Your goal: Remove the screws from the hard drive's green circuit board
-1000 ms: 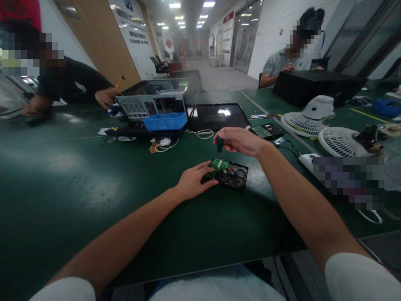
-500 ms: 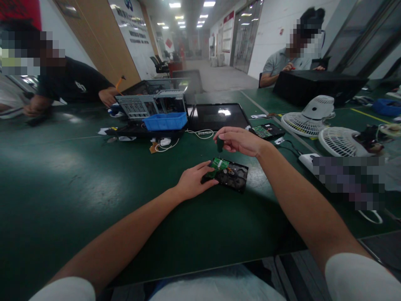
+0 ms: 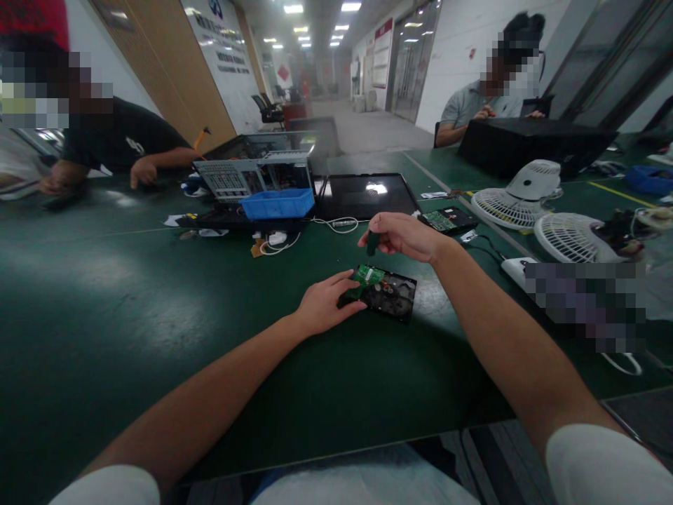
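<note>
A hard drive [image 3: 392,293] lies on the green table, its green circuit board [image 3: 369,274] facing up. My left hand [image 3: 327,303] grips the drive's left end, thumb at the near edge and fingers at the far edge. Above the board, my right hand [image 3: 399,235] is closed around the dark green handle of a screwdriver [image 3: 372,244]. The screwdriver points downward at the board; its thin tip is too small to tell whether it touches.
Behind stand a blue bin [image 3: 277,204], an opened computer case [image 3: 231,181] and a dark flat panel [image 3: 368,195]. Another drive [image 3: 449,220], fan parts [image 3: 507,205] and a white power strip [image 3: 520,270] lie to the right. Two people sit across the table.
My right fingers have shifted slightly on the screwdriver handle, which leans a little differently. My left hand and the drive stay put. The person at left has lowered a hand to the table.
</note>
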The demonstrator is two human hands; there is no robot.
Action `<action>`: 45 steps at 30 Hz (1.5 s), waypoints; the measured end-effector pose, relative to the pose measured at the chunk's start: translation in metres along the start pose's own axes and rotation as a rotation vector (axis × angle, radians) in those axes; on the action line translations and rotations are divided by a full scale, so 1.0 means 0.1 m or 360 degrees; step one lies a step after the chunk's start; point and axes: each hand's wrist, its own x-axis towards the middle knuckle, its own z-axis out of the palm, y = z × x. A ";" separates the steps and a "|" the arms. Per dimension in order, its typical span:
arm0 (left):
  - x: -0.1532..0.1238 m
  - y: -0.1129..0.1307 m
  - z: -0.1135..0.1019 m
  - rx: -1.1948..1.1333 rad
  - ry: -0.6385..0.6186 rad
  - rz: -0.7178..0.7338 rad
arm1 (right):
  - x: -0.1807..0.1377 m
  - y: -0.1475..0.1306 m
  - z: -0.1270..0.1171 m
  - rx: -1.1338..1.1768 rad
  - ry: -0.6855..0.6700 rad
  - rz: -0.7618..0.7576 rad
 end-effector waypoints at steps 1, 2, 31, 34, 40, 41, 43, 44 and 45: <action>0.00 0.00 0.00 0.0002 -0.0001 -0.0001 | 0.00 0.00 0.00 0.0004 -0.0006 0.0010; 0.00 0.00 -0.01 0.0004 -0.0001 -0.0005 | 0.01 0.01 -0.01 0.0006 -0.0018 0.0016; 0.00 -0.01 0.01 -0.0028 0.0042 0.0019 | 0.04 0.04 -0.04 -0.0048 0.0064 -0.0091; 0.00 0.00 0.01 -0.0012 0.0029 0.0006 | 0.02 0.01 -0.01 -0.0078 0.0040 -0.0057; 0.00 -0.01 0.01 0.0010 0.0004 -0.0002 | 0.01 0.00 -0.01 -0.0087 -0.0021 -0.0069; 0.00 -0.01 0.01 0.0014 0.0003 0.0000 | 0.02 0.01 -0.01 -0.0082 -0.0038 -0.0076; 0.00 -0.01 0.01 0.0019 0.0004 0.0004 | 0.04 0.03 -0.03 -0.0083 -0.0070 -0.0085; 0.00 -0.01 0.01 0.0019 0.0005 0.0004 | 0.04 0.04 -0.04 -0.0087 -0.0085 -0.0089; 0.00 -0.01 0.01 0.0017 0.0007 0.0003 | 0.05 0.04 -0.04 -0.0091 -0.0097 -0.0094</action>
